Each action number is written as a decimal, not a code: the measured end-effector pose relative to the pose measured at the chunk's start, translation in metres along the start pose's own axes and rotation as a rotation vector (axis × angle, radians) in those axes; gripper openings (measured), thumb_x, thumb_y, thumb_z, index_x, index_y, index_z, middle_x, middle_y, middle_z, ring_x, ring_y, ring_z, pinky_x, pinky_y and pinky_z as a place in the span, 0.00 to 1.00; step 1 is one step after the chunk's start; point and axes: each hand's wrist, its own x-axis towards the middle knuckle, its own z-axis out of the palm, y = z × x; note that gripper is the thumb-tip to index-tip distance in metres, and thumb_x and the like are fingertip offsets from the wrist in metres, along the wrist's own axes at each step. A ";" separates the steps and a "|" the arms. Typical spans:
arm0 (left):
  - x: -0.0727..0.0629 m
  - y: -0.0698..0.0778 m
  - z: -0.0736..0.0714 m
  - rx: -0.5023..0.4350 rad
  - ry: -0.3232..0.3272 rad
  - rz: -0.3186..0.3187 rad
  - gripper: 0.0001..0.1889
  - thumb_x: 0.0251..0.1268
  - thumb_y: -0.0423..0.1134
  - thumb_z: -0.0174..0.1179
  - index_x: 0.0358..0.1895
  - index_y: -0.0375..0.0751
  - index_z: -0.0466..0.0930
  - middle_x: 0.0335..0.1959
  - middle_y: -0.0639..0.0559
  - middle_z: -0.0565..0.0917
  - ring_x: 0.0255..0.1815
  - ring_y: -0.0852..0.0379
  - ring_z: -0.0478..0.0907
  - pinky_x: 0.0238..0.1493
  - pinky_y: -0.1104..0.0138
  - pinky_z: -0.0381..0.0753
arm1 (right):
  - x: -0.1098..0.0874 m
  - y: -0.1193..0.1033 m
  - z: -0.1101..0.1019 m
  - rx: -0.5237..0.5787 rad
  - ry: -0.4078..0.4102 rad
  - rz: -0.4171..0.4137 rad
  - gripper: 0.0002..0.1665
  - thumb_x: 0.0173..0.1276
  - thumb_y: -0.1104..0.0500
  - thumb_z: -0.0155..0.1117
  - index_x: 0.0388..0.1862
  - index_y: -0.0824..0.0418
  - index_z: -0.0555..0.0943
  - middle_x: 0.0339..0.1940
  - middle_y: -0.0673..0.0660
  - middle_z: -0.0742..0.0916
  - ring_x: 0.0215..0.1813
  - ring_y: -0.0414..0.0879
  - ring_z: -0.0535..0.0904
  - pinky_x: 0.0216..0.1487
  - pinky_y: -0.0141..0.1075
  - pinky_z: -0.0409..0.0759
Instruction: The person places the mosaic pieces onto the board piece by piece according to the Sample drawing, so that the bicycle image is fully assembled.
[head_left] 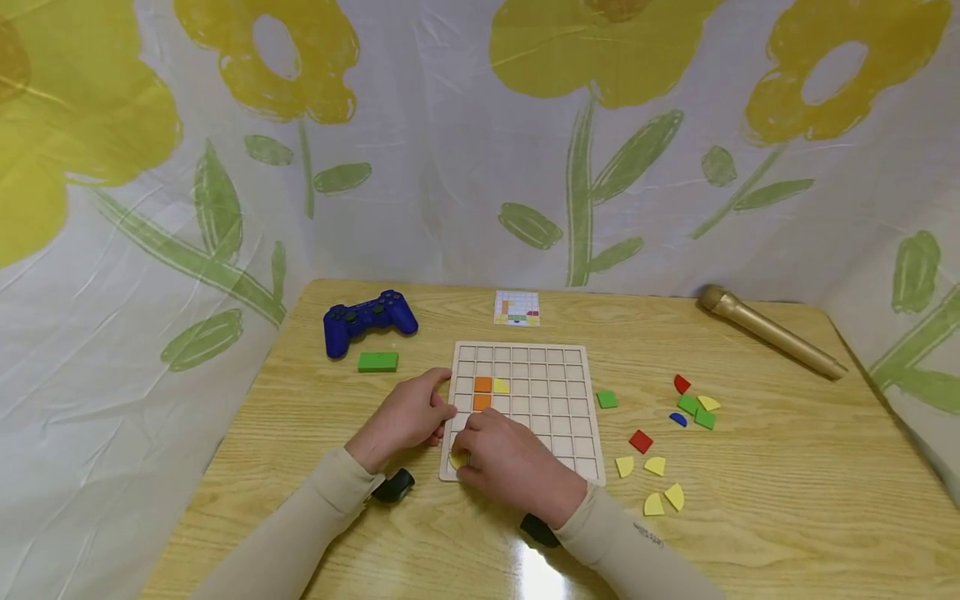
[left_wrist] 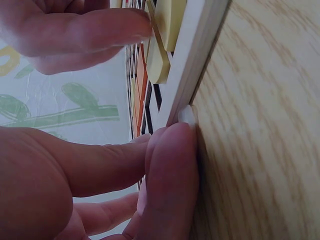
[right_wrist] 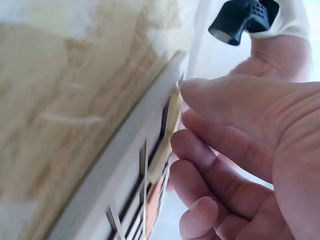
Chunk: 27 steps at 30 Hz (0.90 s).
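A pale wooden grid board (head_left: 540, 408) lies on the table, with two orange squares (head_left: 483, 384) and a yellow quarter-circle (head_left: 501, 386) in its cells. My left hand (head_left: 405, 417) grips the board's left edge between thumb and fingers, as the left wrist view also shows. Over the near left corner, my right hand (head_left: 517, 462) bends its fingers and thumb around a yellow quarter-circle tile (head_left: 457, 460), partly hidden beneath them. Two yellow tiles (left_wrist: 170, 22) lie side by side by the right fingertips in the left wrist view.
A pattern card (head_left: 517, 308) lies behind the board. To the left are a blue game controller (head_left: 370, 322) and a green block (head_left: 378, 362). Loose yellow, red, green and blue tiles (head_left: 655, 466) lie on the right, below a gold microphone (head_left: 772, 332).
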 end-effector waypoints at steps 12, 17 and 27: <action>-0.002 0.003 0.001 -0.019 -0.003 -0.021 0.36 0.78 0.33 0.66 0.84 0.44 0.63 0.36 0.45 0.82 0.25 0.52 0.82 0.29 0.63 0.87 | -0.061 0.043 -0.032 0.053 0.046 0.100 0.07 0.67 0.57 0.81 0.42 0.54 0.92 0.41 0.47 0.89 0.46 0.42 0.80 0.48 0.36 0.86; -0.003 0.001 0.001 -0.018 -0.006 -0.023 0.36 0.79 0.33 0.65 0.84 0.44 0.63 0.36 0.45 0.83 0.25 0.53 0.81 0.28 0.64 0.86 | -0.102 0.062 -0.051 0.038 0.034 0.182 0.10 0.64 0.61 0.82 0.43 0.53 0.92 0.43 0.45 0.88 0.47 0.40 0.81 0.48 0.36 0.87; -0.002 0.001 0.001 -0.019 -0.009 -0.016 0.36 0.78 0.33 0.66 0.84 0.44 0.63 0.36 0.46 0.83 0.25 0.53 0.82 0.29 0.64 0.87 | -0.188 0.094 -0.063 -0.056 0.094 0.282 0.21 0.54 0.62 0.88 0.40 0.41 0.90 0.43 0.36 0.85 0.47 0.36 0.81 0.47 0.35 0.87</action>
